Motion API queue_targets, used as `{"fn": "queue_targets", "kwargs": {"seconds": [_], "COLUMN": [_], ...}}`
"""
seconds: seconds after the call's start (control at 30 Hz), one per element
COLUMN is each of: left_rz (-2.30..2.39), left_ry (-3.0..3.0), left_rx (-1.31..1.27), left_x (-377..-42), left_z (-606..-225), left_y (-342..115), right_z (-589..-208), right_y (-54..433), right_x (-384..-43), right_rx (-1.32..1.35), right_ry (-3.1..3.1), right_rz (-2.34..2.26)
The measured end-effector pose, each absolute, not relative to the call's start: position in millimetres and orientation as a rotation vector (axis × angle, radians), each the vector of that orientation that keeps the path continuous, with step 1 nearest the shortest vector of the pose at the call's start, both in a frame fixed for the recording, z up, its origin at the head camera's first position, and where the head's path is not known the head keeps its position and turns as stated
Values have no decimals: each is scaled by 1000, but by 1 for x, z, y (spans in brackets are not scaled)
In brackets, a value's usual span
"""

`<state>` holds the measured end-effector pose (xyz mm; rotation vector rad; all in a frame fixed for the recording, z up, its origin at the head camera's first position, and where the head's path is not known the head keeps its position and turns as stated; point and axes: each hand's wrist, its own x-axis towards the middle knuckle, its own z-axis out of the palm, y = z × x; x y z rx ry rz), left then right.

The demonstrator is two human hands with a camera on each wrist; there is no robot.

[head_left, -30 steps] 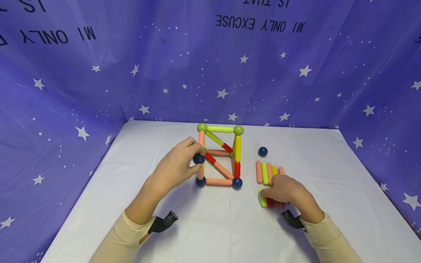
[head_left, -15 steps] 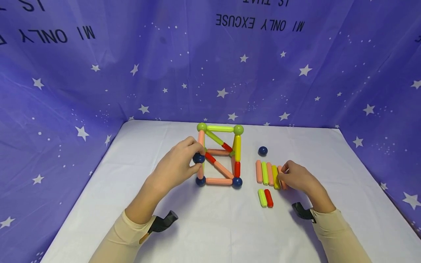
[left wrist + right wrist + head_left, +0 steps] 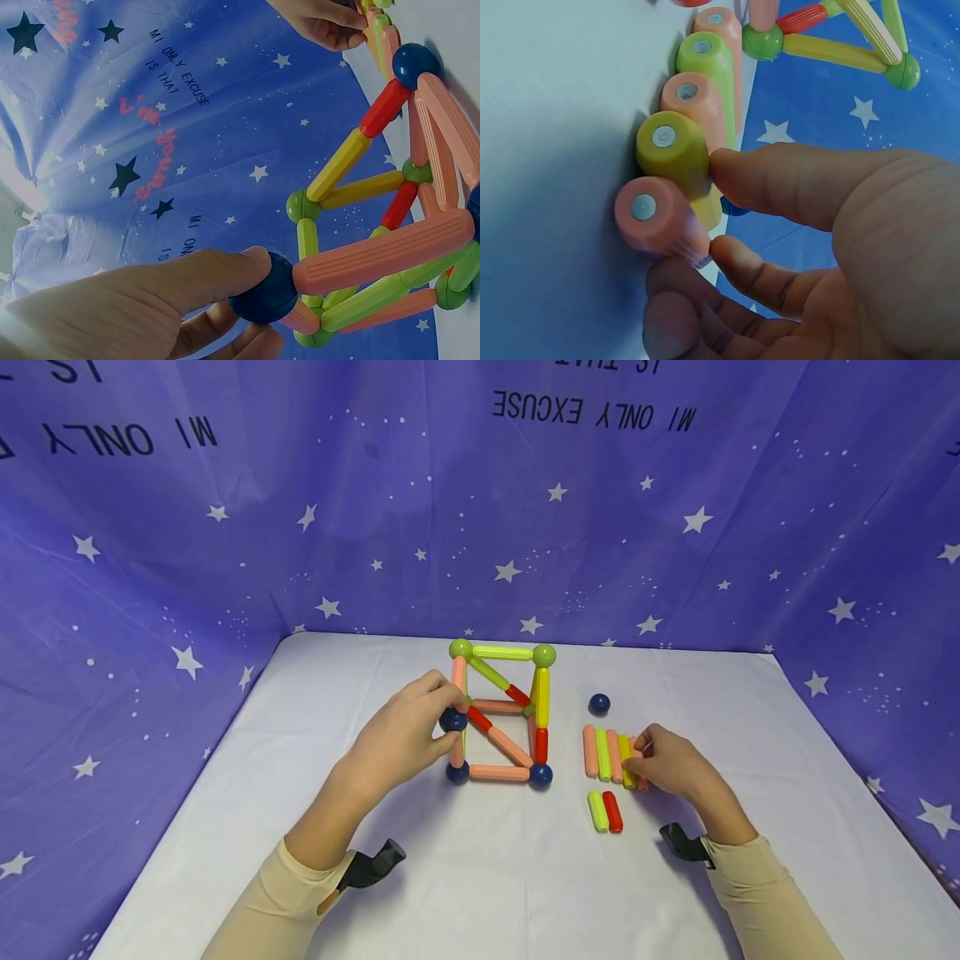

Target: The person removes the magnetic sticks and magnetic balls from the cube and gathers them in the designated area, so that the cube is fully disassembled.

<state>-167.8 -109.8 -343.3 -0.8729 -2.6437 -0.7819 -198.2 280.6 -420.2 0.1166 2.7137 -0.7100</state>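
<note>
My left hand (image 3: 405, 735) pinches a dark blue ball (image 3: 264, 296) between thumb and fingers. The ball sits at the near left corner of a standing frame of magnetic sticks and balls, joined to a pink stick (image 3: 382, 251). My right hand (image 3: 672, 763) is at the right end of a row of sticks on the table. Its fingers hold a pink magnetic stick (image 3: 660, 225) from the outer side, while the thumb touches the yellow stick (image 3: 676, 146) beside it. Green balls (image 3: 544, 655) form the frame's far corners; dark blue balls (image 3: 541, 775) mark nearer ones.
Left in the row are pink and green sticks (image 3: 603, 755). In front of it lie a short green stick (image 3: 597, 811) and a short red stick (image 3: 612, 812). A loose dark blue ball (image 3: 599, 704) sits behind. A purple star-printed curtain (image 3: 420, 527) surrounds the white table (image 3: 450, 877).
My right hand has gone from the short sticks to the row's right end, then slightly left, bringing the yellow and pink sticks closer to the others. My left hand keeps its place.
</note>
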Motion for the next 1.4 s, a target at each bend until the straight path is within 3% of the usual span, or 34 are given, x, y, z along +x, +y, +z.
{"fn": "queue_targets", "kwargs": {"seconds": [0.83, 1.4], "left_rz": [-779, -770], "left_ry": [-2638, -2655], "left_rx": [-883, -873], "left_x": [-167, -168], "left_z": [-343, -343], "left_y": [-109, -109], "right_z": [-421, -398], "right_y": [278, 196], "right_x": [-199, -182], "right_rx": [9, -508], "right_ry": [2810, 2936], "right_rz": [-717, -888]}}
